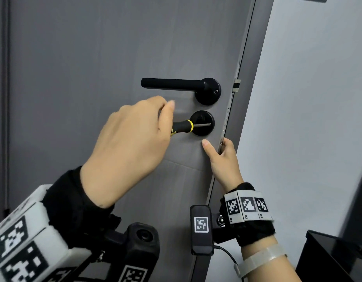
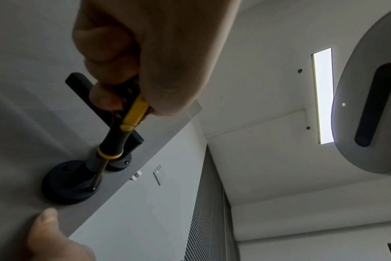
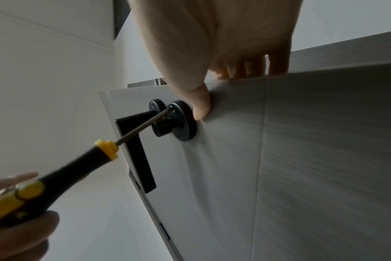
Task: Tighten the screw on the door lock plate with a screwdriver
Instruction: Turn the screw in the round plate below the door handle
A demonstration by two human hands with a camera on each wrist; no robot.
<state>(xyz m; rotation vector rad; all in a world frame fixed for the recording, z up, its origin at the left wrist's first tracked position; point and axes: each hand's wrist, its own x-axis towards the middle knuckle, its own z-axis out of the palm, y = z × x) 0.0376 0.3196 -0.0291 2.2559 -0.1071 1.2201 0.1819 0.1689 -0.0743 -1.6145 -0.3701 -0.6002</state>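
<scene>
I see 1 screwdriver (image 1: 183, 127) in my left hand (image 1: 129, 147), tip on 1 of 2 round plates (image 1: 202, 123); right hand (image 1: 222, 157) clasps grey door (image 1: 94, 58) edge.

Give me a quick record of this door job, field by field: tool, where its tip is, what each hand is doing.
tool: screwdriver, black and yellow handle
tip: on the round lock plate, at a screw near its rim
left hand: grips the screwdriver handle
right hand: holds the door edge, thumb on the door face
above the plate: black lever handle
</scene>
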